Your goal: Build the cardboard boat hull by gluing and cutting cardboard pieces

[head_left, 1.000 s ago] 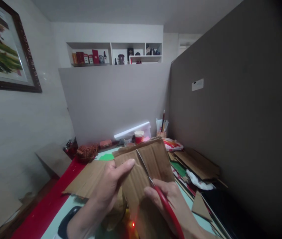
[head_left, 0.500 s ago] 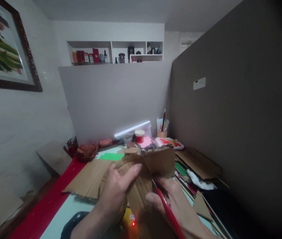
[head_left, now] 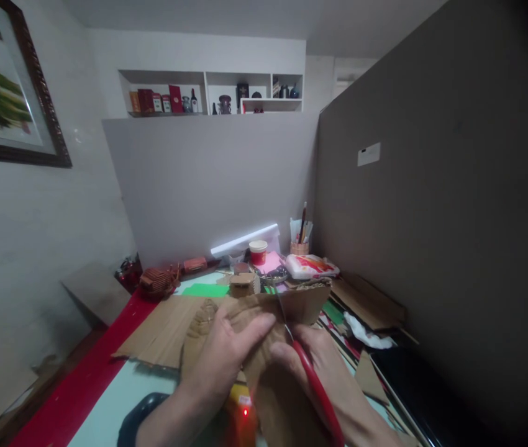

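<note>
Head view: left hand (head_left: 220, 357) pinches the cardboard piece (head_left: 292, 304) at centre; right hand (head_left: 320, 366), at 4 o'clock, grips red-handled scissors (head_left: 310, 379), blades seemingly in the cardboard.

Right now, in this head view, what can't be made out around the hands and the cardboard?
- Scissors: the handle loops run off the bottom edge; the blades are mostly hidden by the cardboard piece.
- Right hand: its grip is cut off by the bottom edge.
- Left hand: its fingers behind the cardboard are hidden.
- Orange device with a red light: cropped and blurred.
- Shelf items: too small.
</note>
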Motion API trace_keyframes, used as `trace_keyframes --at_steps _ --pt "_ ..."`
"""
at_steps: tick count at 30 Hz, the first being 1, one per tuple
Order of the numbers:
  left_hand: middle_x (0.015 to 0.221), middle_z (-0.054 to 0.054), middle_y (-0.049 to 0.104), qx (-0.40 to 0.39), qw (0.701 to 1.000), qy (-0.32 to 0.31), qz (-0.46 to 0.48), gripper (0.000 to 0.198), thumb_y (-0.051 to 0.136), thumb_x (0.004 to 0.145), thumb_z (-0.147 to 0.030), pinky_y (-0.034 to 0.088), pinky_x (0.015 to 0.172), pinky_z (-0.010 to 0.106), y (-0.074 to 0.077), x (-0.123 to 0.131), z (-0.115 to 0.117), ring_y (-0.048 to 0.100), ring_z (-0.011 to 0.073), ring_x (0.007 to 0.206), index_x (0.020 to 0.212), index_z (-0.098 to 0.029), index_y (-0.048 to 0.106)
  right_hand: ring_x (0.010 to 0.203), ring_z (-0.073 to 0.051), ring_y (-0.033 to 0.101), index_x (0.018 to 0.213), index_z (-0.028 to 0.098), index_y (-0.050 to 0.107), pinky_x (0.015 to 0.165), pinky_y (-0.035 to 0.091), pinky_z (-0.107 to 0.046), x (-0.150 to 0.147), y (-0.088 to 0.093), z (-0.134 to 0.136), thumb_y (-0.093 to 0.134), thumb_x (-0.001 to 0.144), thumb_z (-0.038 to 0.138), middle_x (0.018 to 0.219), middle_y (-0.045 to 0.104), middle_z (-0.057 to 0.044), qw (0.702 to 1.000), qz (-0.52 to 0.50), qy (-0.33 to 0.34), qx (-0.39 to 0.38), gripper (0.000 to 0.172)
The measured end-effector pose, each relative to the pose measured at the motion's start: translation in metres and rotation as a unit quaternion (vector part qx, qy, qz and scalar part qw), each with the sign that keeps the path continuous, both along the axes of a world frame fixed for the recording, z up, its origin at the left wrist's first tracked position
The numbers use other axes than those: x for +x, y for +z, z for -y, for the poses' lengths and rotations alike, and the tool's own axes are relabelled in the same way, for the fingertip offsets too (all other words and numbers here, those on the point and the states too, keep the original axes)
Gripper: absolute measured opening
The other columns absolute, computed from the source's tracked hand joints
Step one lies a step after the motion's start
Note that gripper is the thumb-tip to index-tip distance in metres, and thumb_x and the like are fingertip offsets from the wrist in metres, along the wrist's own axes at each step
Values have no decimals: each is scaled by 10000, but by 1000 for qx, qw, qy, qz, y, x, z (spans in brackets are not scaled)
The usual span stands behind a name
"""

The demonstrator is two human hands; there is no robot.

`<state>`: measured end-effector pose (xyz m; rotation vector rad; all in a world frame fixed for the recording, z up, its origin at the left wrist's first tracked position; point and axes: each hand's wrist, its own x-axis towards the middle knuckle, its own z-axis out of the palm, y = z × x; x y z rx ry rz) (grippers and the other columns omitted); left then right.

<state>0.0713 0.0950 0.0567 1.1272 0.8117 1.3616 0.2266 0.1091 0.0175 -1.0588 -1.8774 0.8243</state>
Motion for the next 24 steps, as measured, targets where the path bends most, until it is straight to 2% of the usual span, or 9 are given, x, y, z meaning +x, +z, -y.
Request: trace_keyframes --at_steps 4,8,9,11,12,14,16,20,24 --pt "1112 116 777 -21 999 -9 -41 358 801 758 -336 531 947 395 -7 6 3 711 300 1048 1084 -192 766 602 -166 509 629 201 507 547 374 -255 0 6 2 470 909 635 606 559 -6 1000 0 -12 22 517" --pt "924 87 798 -17 993 -73 -88 322 822 726 -309 546 868 346 -10 6 -2 732 244 878 1009 -162 778 522 -149 506 588 219 466 515 373 -243 7 13 -8 356 931 658 530 533 6 993 28 -106 54 567" --pt "872 75 793 -24 996 -60 -68 289 819 727 -299 552 836 328 -7 1 -4 729 223 830 975 -156 777 497 -148 504 593 222 475 510 373 -245 10 14 -13 343 932 661 514 538 6 989 41 -131 54 571" --pt "711 53 754 -70 997 2 -31 221 784 765 -353 562 622 289 3 -14 -8 682 176 614 801 -138 754 478 -157 506 596 226 490 510 367 -256 17 13 -24 365 925 660 501 555 -4 982 68 -171 52 559" --pt "731 58 758 -65 997 29 -26 218 796 760 -335 564 608 269 10 -24 -10 684 169 624 809 -128 750 487 -164 508 589 229 484 516 357 -263 22 11 -29 399 913 655 506 561 -13 977 82 -187 56 542" --pt "876 78 790 -47 992 112 18 260 781 775 -277 605 709 290 26 -43 -11 722 187 750 984 -126 752 532 -181 522 600 230 483 537 338 -272 30 9 -38 473 894 609 551 587 -30 967 120 -214 65 480" --pt "913 96 796 -25 984 165 55 204 729 794 -185 624 746 308 40 -58 -11 735 199 795 979 -100 741 576 -193 538 655 223 514 555 321 -277 35 8 -43 528 896 509 610 621 -42 958 162 -225 72 374" --pt "743 66 789 -56 973 202 94 89 639 817 -100 634 593 295 57 -72 -8 729 175 638 858 -107 718 674 -227 600 788 184 602 582 319 -295 38 2 -45 588 890 275 759 698 -94 940 257 -212 70 137" --pt "619 19 753 -102 971 190 108 120 614 804 -59 604 477 284 59 -76 -9 686 154 496 810 -132 709 770 -225 657 856 132 659 659 446 -314 28 -13 -43 642 893 194 845 715 -89 929 335 -152 43 75"
